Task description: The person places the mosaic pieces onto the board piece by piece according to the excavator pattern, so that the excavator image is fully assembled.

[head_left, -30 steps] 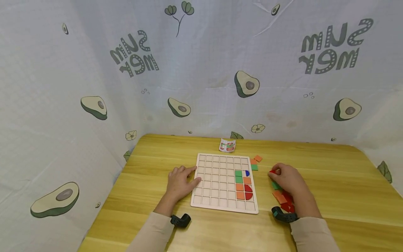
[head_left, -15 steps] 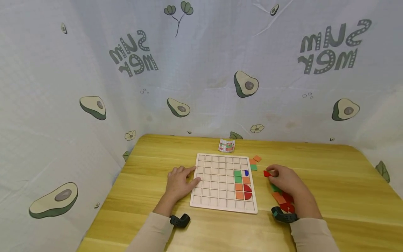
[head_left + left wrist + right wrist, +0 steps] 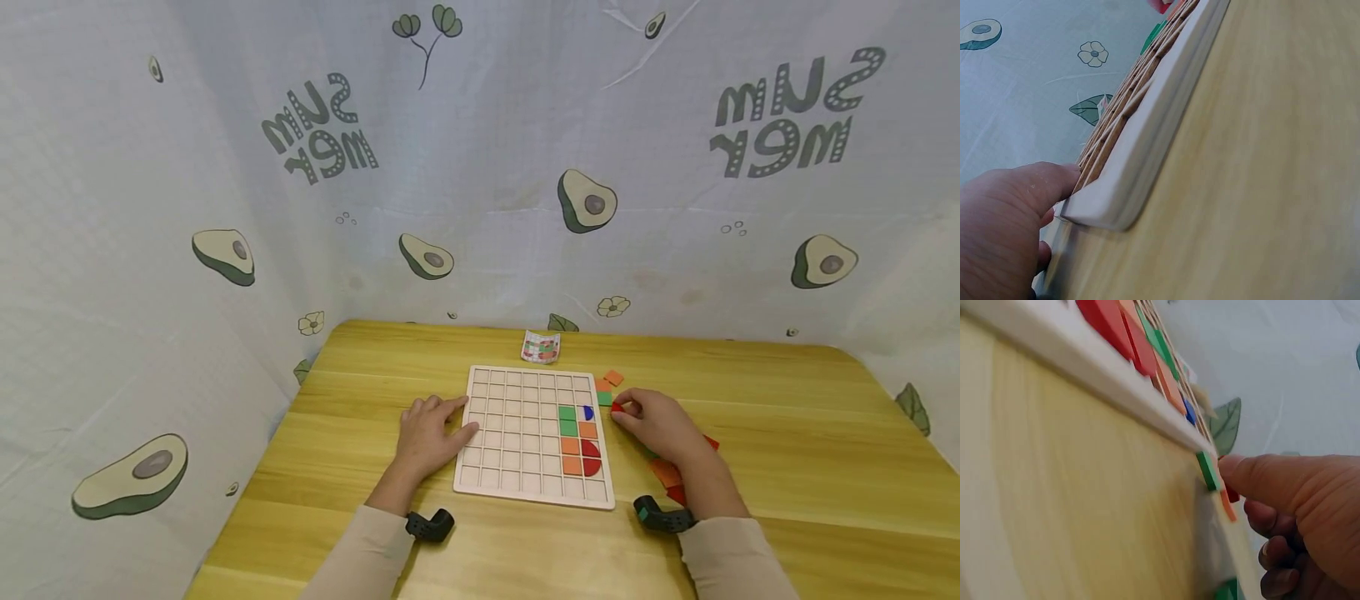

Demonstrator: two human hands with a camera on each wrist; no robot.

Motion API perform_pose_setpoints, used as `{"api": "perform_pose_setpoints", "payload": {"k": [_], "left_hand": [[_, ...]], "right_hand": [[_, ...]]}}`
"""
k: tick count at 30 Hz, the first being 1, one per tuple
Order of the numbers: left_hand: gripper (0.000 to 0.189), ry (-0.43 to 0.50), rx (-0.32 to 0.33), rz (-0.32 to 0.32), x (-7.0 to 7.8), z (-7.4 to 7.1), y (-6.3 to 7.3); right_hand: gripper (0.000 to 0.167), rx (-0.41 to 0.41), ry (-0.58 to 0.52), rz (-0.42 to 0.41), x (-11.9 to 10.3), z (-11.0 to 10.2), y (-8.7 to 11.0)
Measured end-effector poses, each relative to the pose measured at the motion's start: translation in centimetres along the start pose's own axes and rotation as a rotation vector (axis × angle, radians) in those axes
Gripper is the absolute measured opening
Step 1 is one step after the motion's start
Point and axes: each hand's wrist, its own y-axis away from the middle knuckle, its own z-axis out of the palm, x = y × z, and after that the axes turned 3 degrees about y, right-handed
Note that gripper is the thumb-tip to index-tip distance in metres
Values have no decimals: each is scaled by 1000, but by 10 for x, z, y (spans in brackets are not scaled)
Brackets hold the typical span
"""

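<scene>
My left hand (image 3: 429,440) rests at the left edge of a pale wooden grid board (image 3: 512,437), thumb and index finger extended and touching its rim. In the left wrist view the thumb (image 3: 1047,181) lies on the board's corner. Between thumb and fingers my right hand (image 3: 662,423) pinches a small red tile (image 3: 617,407), just off the board's right side; its exact shape is mostly covered. On the right part of the board sit green tiles (image 3: 567,420), orange tiles (image 3: 571,455), red rounded tiles (image 3: 592,458) and a blue half-round tile (image 3: 588,412).
A green tile (image 3: 604,399) and orange tiles (image 3: 614,378) lie by the board's upper right corner. Under the right forearm is a loose pile of orange (image 3: 665,473) and red tiles (image 3: 677,495). A small printed pattern card (image 3: 541,347) stands behind the board.
My right hand has moved left from the tile pile toward the board, carrying the red tile. Another red tile shows beyond the forearm. The left hand stays put.
</scene>
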Motion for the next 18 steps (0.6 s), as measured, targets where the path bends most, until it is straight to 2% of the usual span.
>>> {"api": "perform_pose_setpoints", "payload": {"k": [4, 10, 18], "left_hand": [[53, 3, -3, -8, -1, 1, -1], [53, 6, -3, -11, -1, 1, -1], [53, 8, -4, -11, -1, 1, -1]], "right_hand": [[27, -15, -37, -54, -19, 7, -5], [20, -77, -18, -146, -41, 17, -14], [20, -87, 20, -134, -51, 21, -30]]}}
